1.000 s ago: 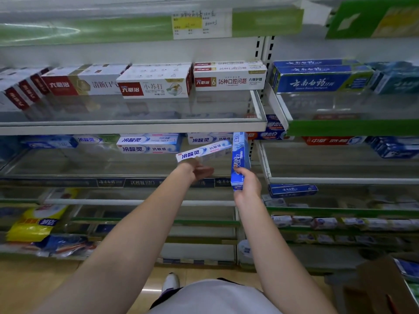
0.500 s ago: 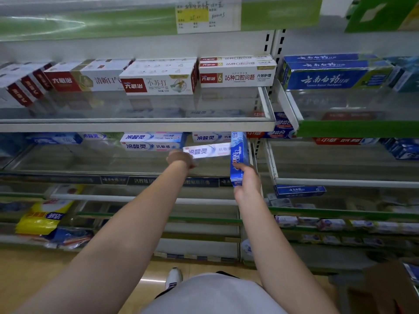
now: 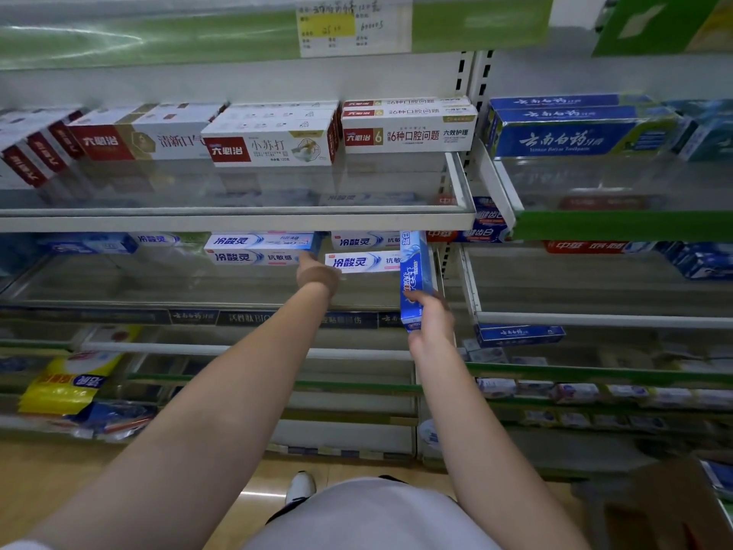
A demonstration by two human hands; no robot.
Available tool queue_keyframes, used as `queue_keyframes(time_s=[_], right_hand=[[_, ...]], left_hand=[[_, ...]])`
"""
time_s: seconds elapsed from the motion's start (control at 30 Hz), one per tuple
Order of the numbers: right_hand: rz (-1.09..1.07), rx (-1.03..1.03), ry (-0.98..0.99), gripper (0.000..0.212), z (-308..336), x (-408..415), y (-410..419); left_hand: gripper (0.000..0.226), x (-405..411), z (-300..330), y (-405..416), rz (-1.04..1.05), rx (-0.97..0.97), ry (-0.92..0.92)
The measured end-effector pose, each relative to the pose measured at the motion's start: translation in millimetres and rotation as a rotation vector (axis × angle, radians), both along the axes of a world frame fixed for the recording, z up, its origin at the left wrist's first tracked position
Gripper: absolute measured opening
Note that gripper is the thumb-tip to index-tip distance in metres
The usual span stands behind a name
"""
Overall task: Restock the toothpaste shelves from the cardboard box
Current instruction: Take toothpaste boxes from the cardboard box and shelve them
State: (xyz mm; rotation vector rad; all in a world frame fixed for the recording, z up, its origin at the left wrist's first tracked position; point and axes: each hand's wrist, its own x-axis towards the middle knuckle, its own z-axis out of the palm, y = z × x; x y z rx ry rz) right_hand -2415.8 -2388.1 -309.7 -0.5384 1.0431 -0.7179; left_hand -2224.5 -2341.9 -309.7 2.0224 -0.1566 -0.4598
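Note:
My left hand (image 3: 317, 276) reaches into the middle shelf (image 3: 119, 307) and holds the left end of a white toothpaste box (image 3: 363, 262). That box lies level, in front of another white box (image 3: 365, 240) at the back. Its fingers are hidden behind the wrist. My right hand (image 3: 430, 325) grips the lower end of a blue toothpaste box (image 3: 414, 277), which stands upright at the shelf's right end. The cardboard box (image 3: 666, 506) sits at the bottom right on the floor.
Two stacked white boxes (image 3: 258, 250) lie left of my left hand. Red and white boxes (image 3: 273, 146) fill the upper shelf, and blue boxes (image 3: 575, 133) fill the bay to the right. A yellow bag (image 3: 67, 385) lies low on the left.
My left hand has pushed the white box deeper into the middle shelf and levelled it. My right hand with the blue box has stayed close to the shelf's right end.

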Motion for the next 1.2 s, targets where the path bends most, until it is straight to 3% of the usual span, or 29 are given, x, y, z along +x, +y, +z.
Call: queue_keyframes(time_s=[0.03,0.1,0.13,0.2,0.37,0.5,0.67,0.73,0.97,1.07,1.2], right_hand=[[0.001,0.005,0.005,0.042,0,-1,0],[0.001,0.017,0.010,0.044,0,-2,1],[0.002,0.018,0.012,0.044,0,-3,1],[0.003,0.019,0.018,0.044,0,-4,2],[-0.001,0.039,0.024,0.046,1,-10,2],[-0.008,0.042,0.014,0.049,2,-12,1],[-0.007,0.021,0.010,0.052,1,-17,0],[-0.010,0.009,0.004,0.049,2,-17,0],[0.005,0.004,-0.022,0.048,7,-8,5],[0.015,0.010,-0.025,0.044,6,-9,6],[-0.007,0.028,-0.033,0.046,6,-11,1]], left_hand=[[0.079,1,-8,2,-0.091,-0.038,0.031],[0.061,-2,-14,6,-0.444,0.476,-0.309],[0.052,-1,-12,5,-0.413,0.445,-0.299],[0.049,3,-4,-4,-0.143,0.011,0.190],[0.092,4,11,1,-0.311,0.117,0.271],[0.074,-1,15,-1,-0.334,0.151,0.162],[0.066,1,8,-6,-0.225,0.117,0.206],[0.062,1,10,-2,-0.257,0.149,0.126],[0.041,-19,19,13,-0.421,0.619,-0.501],[0.043,-25,6,18,-0.360,0.613,-0.522],[0.018,-35,10,15,-0.435,0.530,-0.572]])
